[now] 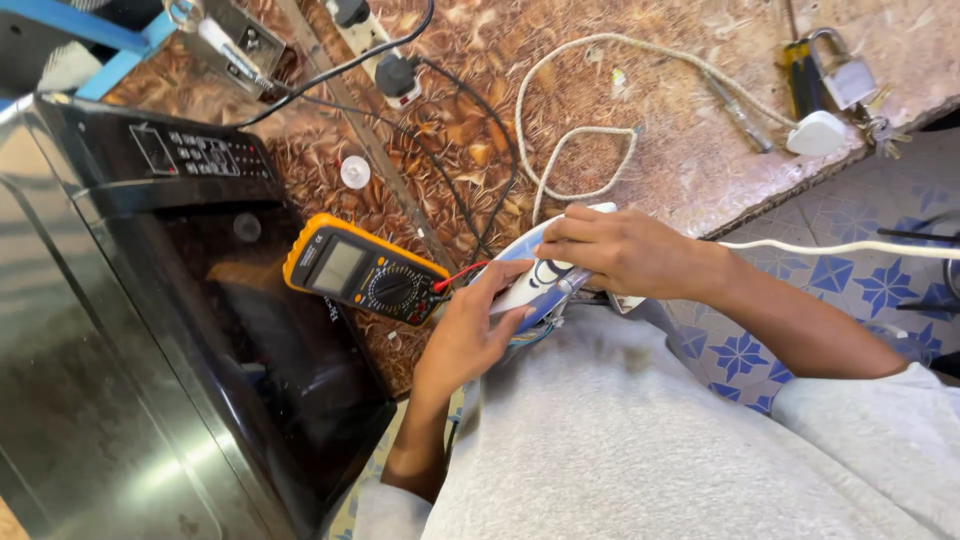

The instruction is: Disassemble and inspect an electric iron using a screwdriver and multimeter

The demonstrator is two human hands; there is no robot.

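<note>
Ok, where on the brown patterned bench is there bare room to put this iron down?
Bare patch inside and beyond the white cord loop, toward the white plug at the right edge of the brown patterned bench. Crowded around the yellow multimeter, black cables and power strip; both hands hold the blue-white iron.

multimeter and cords crowd bench, black appliance blocks left

Brown patterned worktop; blue-tiled floor
</note>
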